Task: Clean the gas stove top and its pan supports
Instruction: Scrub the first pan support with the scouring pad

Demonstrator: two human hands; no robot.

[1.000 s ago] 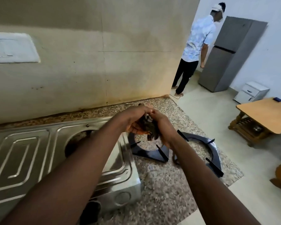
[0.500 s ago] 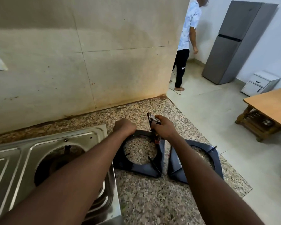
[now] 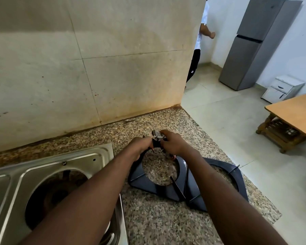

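Far to the left of the left hand lies the stainless stove top (image 3: 60, 161). Its round burner opening (image 3: 57, 195) is uncovered, and its right edge passes under the person's left forearm. A speckled brown granite worktop (image 3: 166, 225) carries everything, and behind it stands a stained, beige tiled wall (image 3: 95, 68). The left hand (image 3: 140, 147) has its fingers curled round the far rim of the left pan support (image 3: 157, 189), a dark square frame lying flat on the worktop just below both hands. Touching that hand, the right hand (image 3: 173, 144) pinches a small grey, mesh-like wad (image 3: 158, 135) against the same rim; what the wad is cannot be told. Below and to the right of the right hand lies the right pan support (image 3: 237, 181), partly hidden by the right forearm and overlapping the first frame. Beyond the right hand the wall ends at a pale tiled floor (image 3: 219, 121). A second person (image 3: 198, 50) in dark trousers stands there, half hidden by the wall; a white mark on the trousers is too small to read. Further right stand a grey fridge (image 3: 251, 50), a low white cabinet (image 3: 281, 87) and a wooden table (image 3: 298, 112).
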